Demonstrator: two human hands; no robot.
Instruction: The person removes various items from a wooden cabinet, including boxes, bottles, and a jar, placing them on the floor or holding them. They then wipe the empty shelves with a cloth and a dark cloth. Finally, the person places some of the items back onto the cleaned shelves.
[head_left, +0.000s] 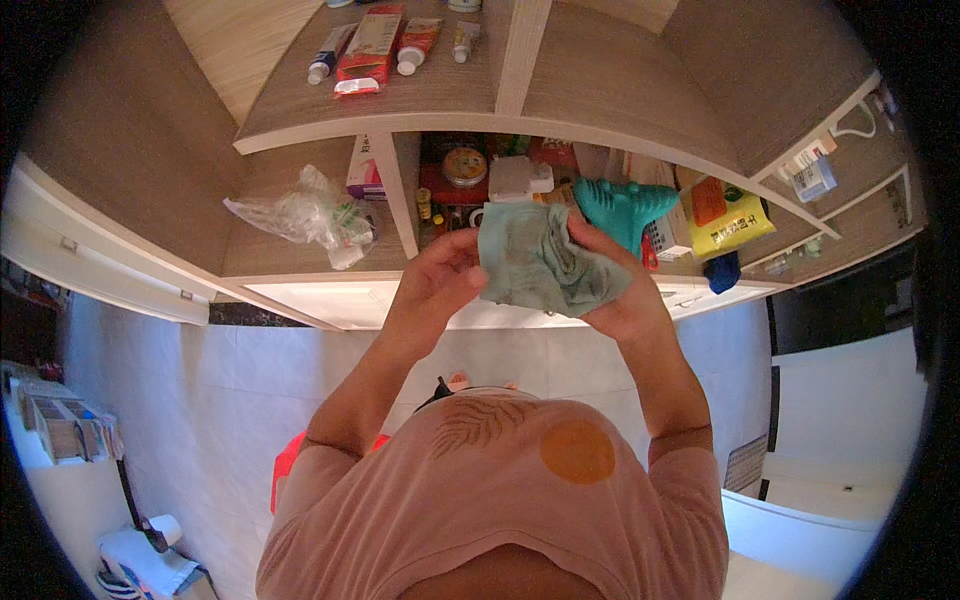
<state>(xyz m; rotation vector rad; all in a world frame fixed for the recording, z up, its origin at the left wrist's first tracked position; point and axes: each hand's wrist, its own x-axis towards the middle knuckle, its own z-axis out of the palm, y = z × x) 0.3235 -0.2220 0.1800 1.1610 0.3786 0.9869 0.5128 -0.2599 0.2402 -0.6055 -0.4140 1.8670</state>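
A crumpled grey-green cloth (540, 262) is held up in front of the open shelves, between my two hands. My right hand (632, 305) grips its right side, with the cloth bunched over the palm and fingers. At the cloth's left edge, my left hand (430, 290) has its fingers curled and its thumb against the fabric; some fingertips are hidden. Just behind the cloth, on the shelf, lies a teal ridged rubbery item (625, 205). A round tin (464, 166) and a white plastic box (512, 178) stand farther back in the same compartment.
Clear plastic bags (318, 220) lie in the left compartment beside a pink and white box (366, 170). A yellow packet (732, 222) sits at the right. Tubes (418, 45) and a red carton (370, 48) rest on the upper shelf. The shelf's front edge runs below my hands.
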